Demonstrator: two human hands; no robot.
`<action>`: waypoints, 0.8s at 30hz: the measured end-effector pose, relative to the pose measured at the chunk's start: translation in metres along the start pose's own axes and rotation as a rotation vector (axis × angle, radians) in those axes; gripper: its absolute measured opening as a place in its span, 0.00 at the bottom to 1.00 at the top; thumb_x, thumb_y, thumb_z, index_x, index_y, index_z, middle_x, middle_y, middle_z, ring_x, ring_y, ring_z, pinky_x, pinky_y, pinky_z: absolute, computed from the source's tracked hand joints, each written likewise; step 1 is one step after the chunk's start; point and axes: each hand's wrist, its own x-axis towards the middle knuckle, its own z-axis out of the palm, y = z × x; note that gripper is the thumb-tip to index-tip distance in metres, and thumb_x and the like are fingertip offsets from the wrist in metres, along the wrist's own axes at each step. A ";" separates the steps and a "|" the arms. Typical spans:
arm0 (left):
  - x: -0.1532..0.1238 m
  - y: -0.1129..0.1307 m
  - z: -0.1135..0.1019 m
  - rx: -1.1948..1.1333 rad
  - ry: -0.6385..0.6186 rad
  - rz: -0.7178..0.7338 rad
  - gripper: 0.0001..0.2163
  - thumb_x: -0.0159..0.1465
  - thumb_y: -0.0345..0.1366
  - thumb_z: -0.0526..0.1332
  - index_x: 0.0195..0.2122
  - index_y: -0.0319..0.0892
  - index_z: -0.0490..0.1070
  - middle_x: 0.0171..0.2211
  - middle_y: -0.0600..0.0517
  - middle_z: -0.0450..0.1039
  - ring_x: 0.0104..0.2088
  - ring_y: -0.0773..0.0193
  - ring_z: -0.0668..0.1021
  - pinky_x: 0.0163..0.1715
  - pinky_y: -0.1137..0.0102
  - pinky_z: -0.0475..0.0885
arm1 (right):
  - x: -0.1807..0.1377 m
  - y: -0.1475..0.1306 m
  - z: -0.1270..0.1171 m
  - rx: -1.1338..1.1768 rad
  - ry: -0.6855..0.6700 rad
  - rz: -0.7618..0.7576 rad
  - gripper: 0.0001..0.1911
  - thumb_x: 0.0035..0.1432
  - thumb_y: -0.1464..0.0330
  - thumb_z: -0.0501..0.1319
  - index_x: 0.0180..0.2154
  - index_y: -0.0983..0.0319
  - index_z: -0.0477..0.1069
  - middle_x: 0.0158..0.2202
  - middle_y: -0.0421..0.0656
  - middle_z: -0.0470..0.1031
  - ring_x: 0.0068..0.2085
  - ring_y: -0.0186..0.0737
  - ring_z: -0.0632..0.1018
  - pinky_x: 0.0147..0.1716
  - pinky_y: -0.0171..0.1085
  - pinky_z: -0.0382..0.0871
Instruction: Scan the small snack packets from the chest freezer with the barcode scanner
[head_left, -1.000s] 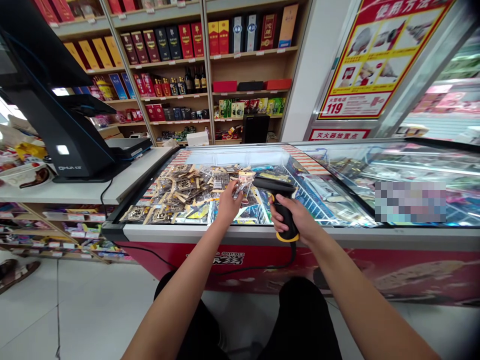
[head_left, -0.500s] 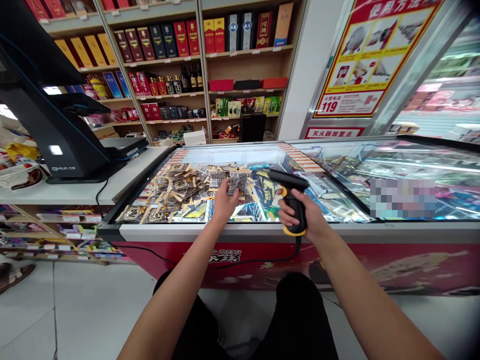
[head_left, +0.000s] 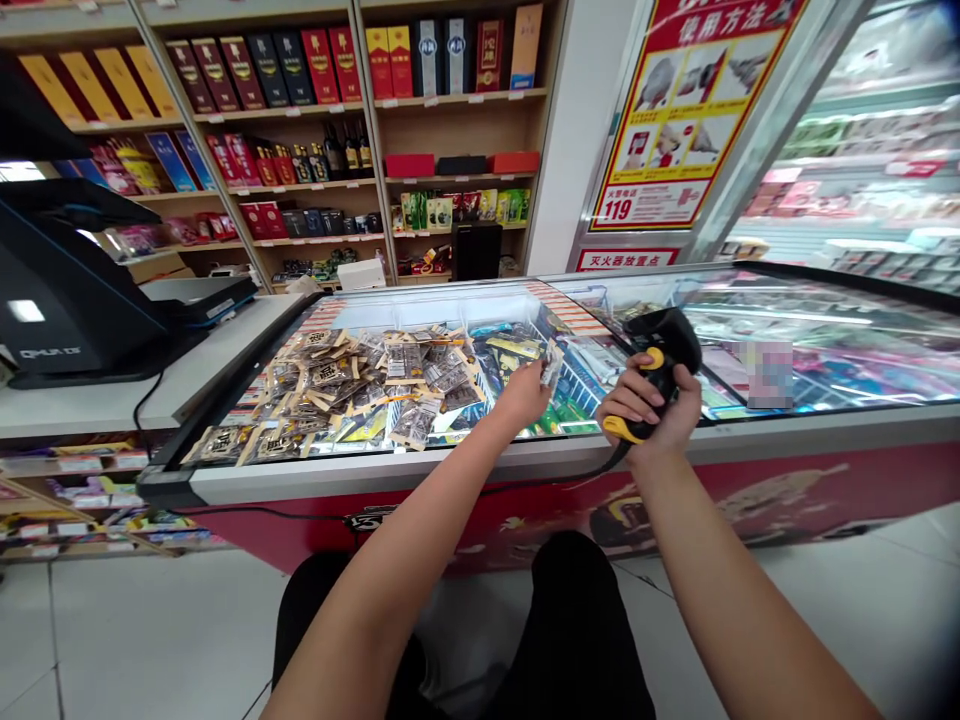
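Note:
My left hand point(head_left: 525, 393) is closed on the edge of a small snack packet point(head_left: 553, 364), held tilted above the freezer's glass top. To its left, a heap of similar clear-and-tan snack packets point(head_left: 341, 372) is spread over the glass, and a few lie loose near the front edge. My right hand point(head_left: 651, 405) is wrapped around the grip of a black and yellow barcode scanner point(head_left: 664, 340). The scanner's head is raised and stands to the right of the packet. Its cable runs down and left along the freezer's front.
The chest freezer point(head_left: 465, 468) has a grey rim and red front. A counter point(head_left: 97, 405) with a black checkout machine point(head_left: 67, 290) adjoins it on the left. Behind stand shelves of boxed bottles point(head_left: 262, 70). A fire poster point(head_left: 667, 110) hangs at the back right.
My left hand has moved right, away from the heap, carrying a packet. My right hand has moved right and turned the scanner. The view has shifted right.

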 end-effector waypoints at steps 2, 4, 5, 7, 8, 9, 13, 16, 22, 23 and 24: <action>0.013 0.001 0.013 0.023 -0.066 0.021 0.22 0.68 0.27 0.59 0.64 0.34 0.69 0.54 0.34 0.80 0.55 0.44 0.81 0.54 0.59 0.76 | -0.001 -0.001 0.004 -0.020 0.038 -0.011 0.13 0.64 0.51 0.61 0.38 0.52 0.71 0.19 0.29 0.44 0.20 0.31 0.38 0.19 0.35 0.43; 0.017 0.002 0.021 0.052 -0.094 0.025 0.26 0.71 0.33 0.60 0.69 0.32 0.64 0.55 0.32 0.79 0.56 0.43 0.81 0.54 0.57 0.76 | -0.003 -0.003 0.004 0.005 0.034 -0.008 0.12 0.65 0.52 0.61 0.38 0.52 0.71 0.19 0.28 0.43 0.20 0.30 0.37 0.19 0.35 0.42; 0.016 0.003 0.022 0.075 -0.087 0.032 0.27 0.72 0.36 0.59 0.70 0.31 0.62 0.56 0.31 0.78 0.57 0.42 0.80 0.55 0.56 0.76 | -0.003 -0.004 0.003 0.035 0.013 -0.003 0.11 0.65 0.52 0.62 0.39 0.52 0.71 0.19 0.28 0.43 0.20 0.30 0.37 0.19 0.34 0.43; 0.006 0.002 0.014 0.137 -0.034 0.093 0.26 0.72 0.36 0.59 0.69 0.33 0.63 0.59 0.32 0.76 0.60 0.43 0.78 0.59 0.55 0.73 | -0.004 -0.005 -0.001 0.113 -0.035 0.012 0.10 0.66 0.53 0.62 0.41 0.51 0.72 0.18 0.28 0.45 0.19 0.28 0.39 0.19 0.33 0.44; -0.003 0.000 0.006 0.174 0.008 0.137 0.23 0.72 0.36 0.59 0.67 0.35 0.66 0.59 0.33 0.76 0.61 0.43 0.76 0.61 0.54 0.72 | -0.004 -0.005 -0.002 0.161 -0.044 0.012 0.10 0.67 0.54 0.61 0.41 0.51 0.72 0.18 0.28 0.46 0.18 0.27 0.39 0.19 0.32 0.44; -0.014 -0.003 -0.004 0.217 0.051 0.184 0.21 0.71 0.34 0.59 0.64 0.37 0.69 0.59 0.35 0.76 0.61 0.44 0.76 0.62 0.54 0.70 | -0.004 -0.006 -0.004 0.212 -0.043 0.007 0.09 0.68 0.55 0.60 0.41 0.52 0.71 0.18 0.27 0.47 0.18 0.27 0.39 0.19 0.32 0.43; -0.077 -0.029 -0.061 0.435 0.174 0.098 0.10 0.70 0.33 0.60 0.50 0.43 0.75 0.50 0.38 0.77 0.53 0.44 0.78 0.56 0.53 0.73 | -0.005 -0.011 -0.006 0.346 0.021 0.025 0.07 0.67 0.60 0.62 0.40 0.56 0.70 0.18 0.26 0.52 0.18 0.23 0.37 0.18 0.30 0.40; -0.125 -0.057 -0.098 0.585 0.266 -0.062 0.08 0.70 0.37 0.63 0.49 0.44 0.74 0.47 0.40 0.76 0.52 0.44 0.78 0.52 0.55 0.74 | -0.007 -0.019 -0.006 0.236 0.071 0.147 0.09 0.67 0.58 0.60 0.40 0.57 0.70 0.19 0.25 0.50 0.19 0.22 0.36 0.20 0.30 0.39; -0.166 -0.092 -0.121 0.475 0.272 -0.247 0.24 0.66 0.50 0.68 0.57 0.44 0.67 0.52 0.40 0.72 0.49 0.47 0.80 0.44 0.60 0.76 | -0.001 -0.036 -0.035 -0.233 0.156 0.272 0.19 0.69 0.54 0.49 0.36 0.56 0.72 0.20 0.27 0.45 0.18 0.23 0.42 0.25 0.40 0.36; -0.167 -0.093 -0.120 0.461 0.267 -0.249 0.27 0.64 0.51 0.70 0.59 0.44 0.66 0.53 0.40 0.71 0.49 0.47 0.80 0.44 0.60 0.76 | 0.001 -0.042 -0.045 -0.318 0.186 0.256 0.19 0.69 0.53 0.50 0.35 0.56 0.73 0.20 0.28 0.44 0.17 0.23 0.43 0.25 0.41 0.36; -0.167 -0.094 -0.119 0.456 0.267 -0.250 0.29 0.63 0.50 0.71 0.59 0.43 0.65 0.53 0.40 0.71 0.50 0.46 0.80 0.45 0.59 0.77 | 0.000 -0.051 -0.056 -0.413 0.228 0.224 0.20 0.68 0.53 0.51 0.34 0.56 0.73 0.19 0.28 0.44 0.16 0.22 0.44 0.26 0.43 0.36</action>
